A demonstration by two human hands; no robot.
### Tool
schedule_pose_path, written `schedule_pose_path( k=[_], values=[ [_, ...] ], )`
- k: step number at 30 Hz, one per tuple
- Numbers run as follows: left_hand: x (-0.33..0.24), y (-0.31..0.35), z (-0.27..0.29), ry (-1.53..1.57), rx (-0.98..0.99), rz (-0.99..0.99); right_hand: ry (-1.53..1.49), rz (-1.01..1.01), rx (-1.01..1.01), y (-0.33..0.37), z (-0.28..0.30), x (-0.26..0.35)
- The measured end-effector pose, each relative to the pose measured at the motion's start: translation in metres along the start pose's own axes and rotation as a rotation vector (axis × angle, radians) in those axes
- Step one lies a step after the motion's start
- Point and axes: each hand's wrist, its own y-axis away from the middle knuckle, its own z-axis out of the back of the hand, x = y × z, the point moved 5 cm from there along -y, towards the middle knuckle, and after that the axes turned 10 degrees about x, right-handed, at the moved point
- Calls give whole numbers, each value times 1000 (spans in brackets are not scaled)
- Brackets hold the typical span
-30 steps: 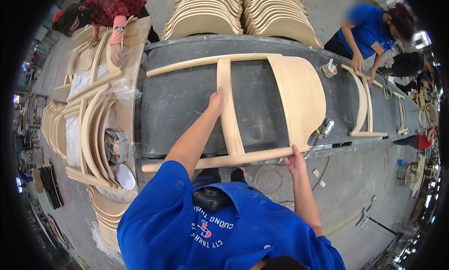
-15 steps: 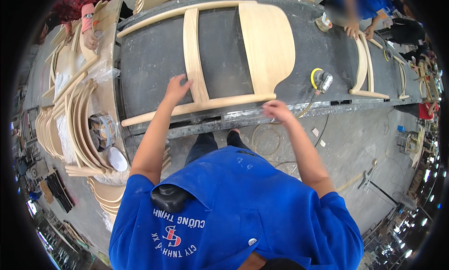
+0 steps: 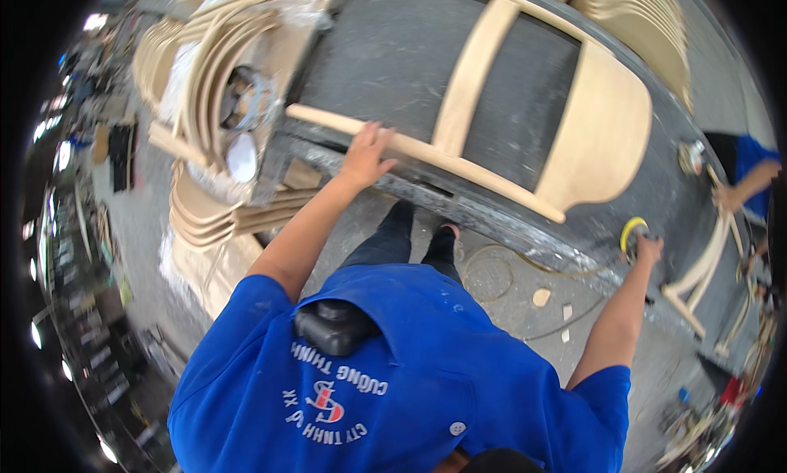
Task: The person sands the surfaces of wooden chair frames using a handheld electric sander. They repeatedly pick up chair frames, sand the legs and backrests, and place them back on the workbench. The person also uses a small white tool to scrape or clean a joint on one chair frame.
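A pale wooden chair frame (image 3: pixel 476 78) lies on the dark work table, with long side rails, a crosspiece and a broad curved panel (image 3: pixel 597 129) at its right end. My left hand (image 3: pixel 367 155) rests on the near rail, fingers laid over the wood rather than wrapped round it. Farther right, my right hand (image 3: pixel 648 248) grips a small round sander with a yellow-edged pad (image 3: pixel 631 234). The hand covers much of the sander's body. A hose (image 3: pixel 566 270) trails from it along the table edge.
Curved wooden parts (image 3: pixel 215 71) are stacked at the left, beside a tub (image 3: pixel 248 96) and a white disc (image 3: pixel 242 157). More curved panels (image 3: pixel 631 22) stand behind the table. At the right, a co-worker's hand (image 3: pixel 726 198) touches another wooden frame (image 3: pixel 703 268). A small can (image 3: pixel 691 156) sits nearby.
My right hand has moved right from the frame's near corner and taken hold of the sander. My left hand has come down onto the near rail. The whole view has turned.
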Motion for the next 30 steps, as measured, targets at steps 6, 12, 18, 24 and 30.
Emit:
schedule_pose_path(
  k=[6,12,18,24,30],
  values=[
    [39,29,7,161,-284,149,-412,-25,4,30,9,-30],
    [197,154,40,42,-570,1082,-588,386,342,193,67,28],
    [269,198,36,368,-488,1523,-401,892,619,328,100,219],
    [316,187,27,220,-425,1481,-310,1056,395,333,88,379],
    [336,201,24,251,-390,1487,-16,1051,244,295,54,500]
  ],
)
